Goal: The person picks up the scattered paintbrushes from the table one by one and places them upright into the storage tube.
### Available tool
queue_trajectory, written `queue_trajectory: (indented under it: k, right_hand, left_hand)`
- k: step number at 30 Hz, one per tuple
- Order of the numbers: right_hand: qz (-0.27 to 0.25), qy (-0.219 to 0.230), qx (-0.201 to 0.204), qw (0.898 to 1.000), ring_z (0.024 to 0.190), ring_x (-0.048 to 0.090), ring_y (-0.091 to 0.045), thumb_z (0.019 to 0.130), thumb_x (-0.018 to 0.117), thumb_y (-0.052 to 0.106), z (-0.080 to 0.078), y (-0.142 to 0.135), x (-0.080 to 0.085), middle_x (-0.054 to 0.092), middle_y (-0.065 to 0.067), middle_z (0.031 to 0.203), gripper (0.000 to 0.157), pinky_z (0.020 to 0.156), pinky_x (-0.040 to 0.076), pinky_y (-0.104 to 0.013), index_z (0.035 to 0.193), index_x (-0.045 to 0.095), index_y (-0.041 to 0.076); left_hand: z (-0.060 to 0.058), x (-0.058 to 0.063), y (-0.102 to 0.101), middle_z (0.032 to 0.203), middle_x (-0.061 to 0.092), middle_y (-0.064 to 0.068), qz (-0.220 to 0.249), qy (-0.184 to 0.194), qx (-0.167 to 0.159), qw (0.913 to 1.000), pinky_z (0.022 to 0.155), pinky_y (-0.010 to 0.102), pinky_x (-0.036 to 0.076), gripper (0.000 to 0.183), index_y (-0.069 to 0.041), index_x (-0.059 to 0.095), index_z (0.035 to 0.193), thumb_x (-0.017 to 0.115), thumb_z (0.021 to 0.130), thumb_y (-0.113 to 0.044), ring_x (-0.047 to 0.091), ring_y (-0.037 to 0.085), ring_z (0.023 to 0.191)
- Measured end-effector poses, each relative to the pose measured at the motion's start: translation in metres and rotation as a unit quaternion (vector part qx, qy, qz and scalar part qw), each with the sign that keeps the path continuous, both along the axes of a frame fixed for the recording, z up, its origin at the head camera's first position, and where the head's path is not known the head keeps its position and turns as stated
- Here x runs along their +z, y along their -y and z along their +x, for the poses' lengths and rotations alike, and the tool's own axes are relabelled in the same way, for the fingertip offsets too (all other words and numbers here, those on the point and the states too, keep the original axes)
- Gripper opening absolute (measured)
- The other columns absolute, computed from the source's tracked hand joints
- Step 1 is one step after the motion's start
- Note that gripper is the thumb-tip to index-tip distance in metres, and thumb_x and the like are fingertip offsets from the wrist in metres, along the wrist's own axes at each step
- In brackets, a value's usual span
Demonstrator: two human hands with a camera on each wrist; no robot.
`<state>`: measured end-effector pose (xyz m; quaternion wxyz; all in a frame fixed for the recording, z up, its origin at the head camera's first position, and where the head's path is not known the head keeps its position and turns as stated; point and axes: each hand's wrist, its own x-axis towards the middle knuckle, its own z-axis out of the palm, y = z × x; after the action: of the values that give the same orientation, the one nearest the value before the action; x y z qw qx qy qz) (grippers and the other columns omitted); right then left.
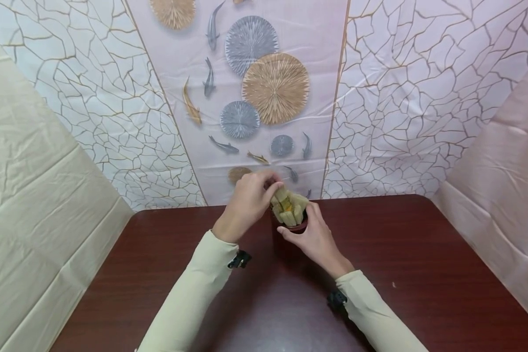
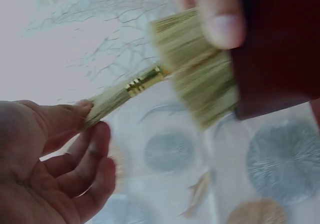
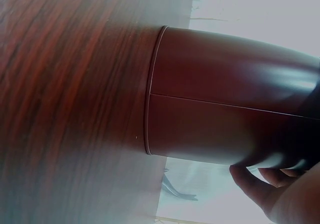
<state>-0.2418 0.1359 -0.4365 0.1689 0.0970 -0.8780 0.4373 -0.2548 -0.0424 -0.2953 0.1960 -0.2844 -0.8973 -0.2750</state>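
A dark red-brown cylindrical brush holder (image 3: 225, 98) stands upright on the table, its base right at the surface in the right wrist view. Several paintbrushes (image 2: 205, 93) stick out of its top with their pale bristles up. My left hand (image 1: 248, 201) pinches one paintbrush (image 2: 144, 80) by its bristle end between thumb and index finger. That brush's gold ferrule shows above the other bristles; its handle is hidden among them. Round the holder's upper part my right hand (image 1: 319, 239) grips, thumb at the near side of the rim, fingers at the far right.
The dark reddish wood table (image 1: 405, 274) ends at the patterned backdrop (image 1: 383, 146), close behind the holder. Pale cloth panels (image 1: 35, 205) rise on the left and right sides. Each wrist wears a small black camera mount (image 1: 239, 259).
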Motion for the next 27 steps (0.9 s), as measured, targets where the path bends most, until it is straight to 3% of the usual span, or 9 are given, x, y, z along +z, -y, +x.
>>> queue_trajectory:
  k: [3,6,13,19,22,27]
  right_hand:
    - [0.000,-0.005,-0.001,1.000,0.112,0.056,-0.023,0.072,0.073,0.072,0.000,0.000,0.000,0.043,0.002,0.134,0.094,0.090,0.048,-0.049,0.148,0.037,0.030]
    - [0.000,-0.004,-0.002,1.000,0.112,0.056,-0.024,0.072,0.073,0.072,0.000,-0.001,0.000,0.043,0.002,0.134,0.094,0.091,0.048,-0.049,0.148,0.037,0.030]
    - [0.002,0.010,-0.003,1.000,0.111,0.056,-0.024,0.072,0.071,0.074,-0.001,-0.003,0.000,0.041,0.002,0.136,0.096,0.090,0.048,-0.049,0.148,0.037,0.026]
    - [0.002,0.010,0.000,1.000,0.111,0.056,-0.024,0.073,0.071,0.073,-0.001,-0.001,0.001,0.041,0.002,0.136,0.095,0.089,0.049,-0.049,0.148,0.037,0.026]
    - [0.002,0.011,0.002,1.000,0.109,0.057,-0.024,0.073,0.071,0.073,0.000,-0.001,0.001,0.042,0.001,0.136,0.096,0.088,0.049,-0.049,0.149,0.036,0.026]
    - [0.007,0.014,-0.002,1.000,0.108,0.057,-0.025,0.073,0.069,0.075,0.000,0.000,0.001,0.040,0.000,0.139,0.099,0.086,0.049,-0.048,0.150,0.035,0.023]
  left_hand:
    - [0.003,0.007,0.005,0.081,0.069,-0.003,0.008,0.004,-0.013,0.9999,0.065,0.030,0.048,0.007,-0.012,0.070,0.093,0.067,0.096,-0.017,0.059,0.011,0.069]
    - [0.005,0.006,0.007,0.081,0.068,-0.004,-0.003,0.017,-0.030,0.9994,0.065,0.028,0.047,0.006,-0.012,0.070,0.093,0.066,0.096,-0.016,0.057,0.010,0.068]
    - [0.001,-0.015,-0.005,0.090,0.071,-0.002,-0.014,0.037,-0.061,0.9973,0.070,0.025,0.050,0.007,-0.010,0.072,0.099,0.068,0.095,-0.015,0.062,0.008,0.078]
    - [-0.003,-0.026,-0.011,0.105,0.070,0.004,0.019,0.009,-0.049,0.9986,0.079,0.028,0.054,0.017,-0.010,0.068,0.111,0.069,0.094,-0.010,0.067,0.014,0.095]
    - [0.000,-0.030,-0.009,0.106,0.067,0.004,0.030,0.013,-0.044,0.9985,0.079,0.028,0.055,0.020,-0.008,0.067,0.113,0.070,0.094,-0.014,0.068,0.017,0.096]
    - [0.002,-0.033,-0.006,0.092,0.069,-0.003,-0.045,0.013,-0.011,0.9988,0.077,0.031,0.051,0.036,-0.012,0.069,0.117,0.070,0.093,-0.038,0.063,0.014,0.083]
